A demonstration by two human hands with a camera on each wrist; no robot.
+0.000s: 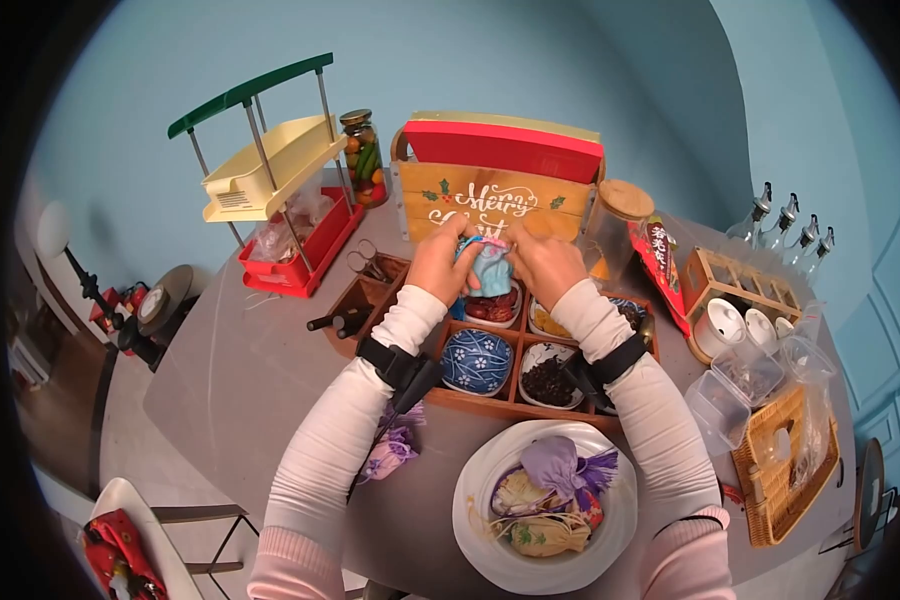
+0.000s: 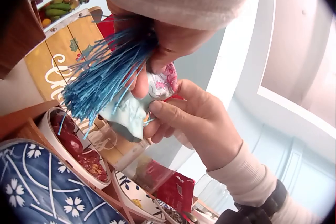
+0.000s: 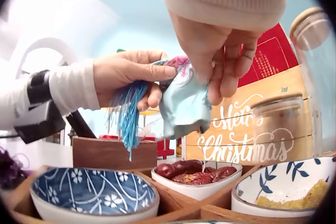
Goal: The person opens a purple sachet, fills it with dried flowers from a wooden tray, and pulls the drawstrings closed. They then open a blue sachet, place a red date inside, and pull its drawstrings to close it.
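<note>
A light blue cloth pouch (image 1: 492,272) with a pink-patterned top hangs above the divided wooden box (image 1: 450,393). My left hand (image 1: 436,262) grips its upper left side, and a blue tassel (image 3: 129,118) dangles from those fingers. On the other side, my right hand (image 1: 550,264) pinches the pouch's upper edge. The pouch's lower hem droops loosely in the right wrist view. Below it stand a bowl of dried red dates (image 3: 197,174), a blue flower-patterned bowl (image 1: 477,361) and a bowl of dark dried bits (image 1: 550,383).
Near me is a white plate (image 1: 475,545) with several sachets, and a purple sachet (image 1: 390,455) lies to its left. Behind the box stands a wooden Christmas crate (image 1: 420,195). A tiered rack (image 1: 270,175) stands left; a wicker tray (image 1: 760,515) and plastic tubs (image 1: 717,408) lie right.
</note>
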